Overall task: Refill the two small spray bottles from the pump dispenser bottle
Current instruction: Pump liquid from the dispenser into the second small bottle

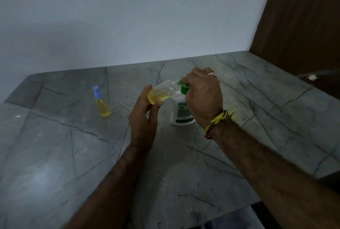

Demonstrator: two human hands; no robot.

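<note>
My left hand (142, 118) holds a small clear spray bottle (161, 92) tilted on its side, cap off, partly filled with yellow liquid. Its open neck meets the green pump nozzle of the white pump dispenser bottle (181, 113), which stands on the grey marble counter (73, 155). My right hand (202, 96) is closed over the green pump head from above and hides most of it. A second small spray bottle (103, 103) with a blue cap and yellow liquid stands upright to the left, apart from both hands.
A thin pale spray tube (126, 106) lies on the counter between the two small bottles. A white wall runs behind the counter and a brown wooden panel (298, 26) rises at the right. The counter's front edge is at the lower right.
</note>
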